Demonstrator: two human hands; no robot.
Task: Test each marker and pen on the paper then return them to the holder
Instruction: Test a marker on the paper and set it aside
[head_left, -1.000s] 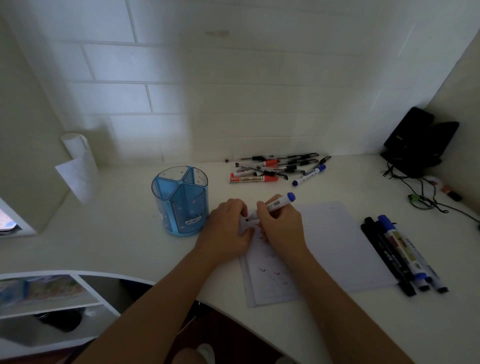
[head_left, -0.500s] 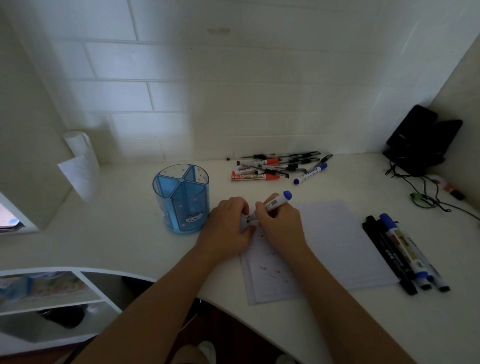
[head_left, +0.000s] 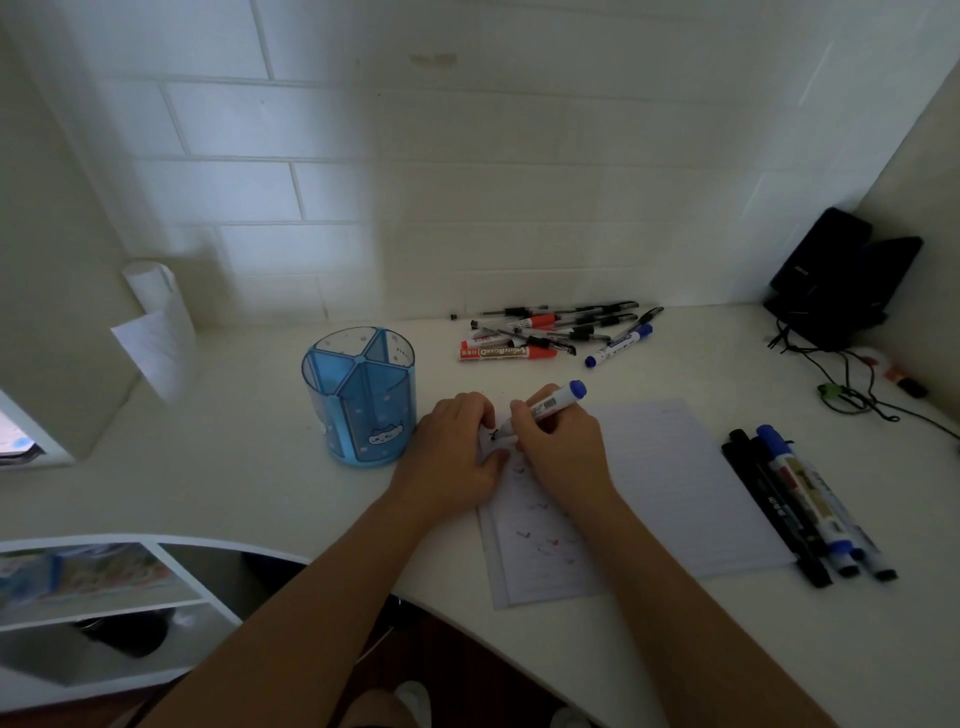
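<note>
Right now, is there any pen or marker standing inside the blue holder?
No, the compartments of the blue holder show nothing inside, and the right hand holds one marker.

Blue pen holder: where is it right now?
In the head view, the blue pen holder stands upright on the desk left of centre, just left of the left hand, with the lined paper beyond that hand.

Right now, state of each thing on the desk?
marker, uncapped, tip on paper, gripped by right hand
left hand, rests on paper edge, fingers curled
holder, upright, no pens seen inside
pen pile, lying loose by wall
marker row, lying beside paper
</note>
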